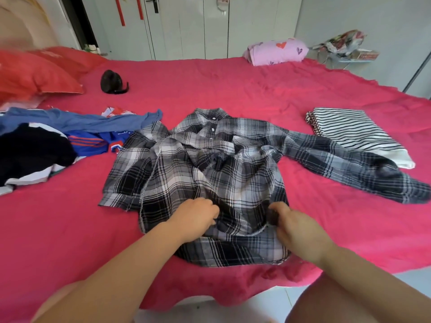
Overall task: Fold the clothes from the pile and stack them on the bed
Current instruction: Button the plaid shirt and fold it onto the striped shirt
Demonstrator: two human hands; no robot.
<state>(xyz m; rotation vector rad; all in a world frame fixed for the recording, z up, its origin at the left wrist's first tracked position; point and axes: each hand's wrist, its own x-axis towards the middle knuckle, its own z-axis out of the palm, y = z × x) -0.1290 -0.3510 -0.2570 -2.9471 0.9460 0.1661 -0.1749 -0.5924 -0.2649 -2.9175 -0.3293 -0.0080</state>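
While our left hand (196,217) and right hand (293,222) each pinch the plaid shirt (205,173) - spread unfolded on the bed (233,89) - we count one striped garment (354,131) folded, the pile (46,145) not yet begun.

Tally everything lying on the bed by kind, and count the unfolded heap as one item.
Plaid shirt: 1
Folded striped garment: 1
Unfolded heap: 1
Red pillows: 2
Pink heart-print bundle: 1
Small black object: 1
Total: 7
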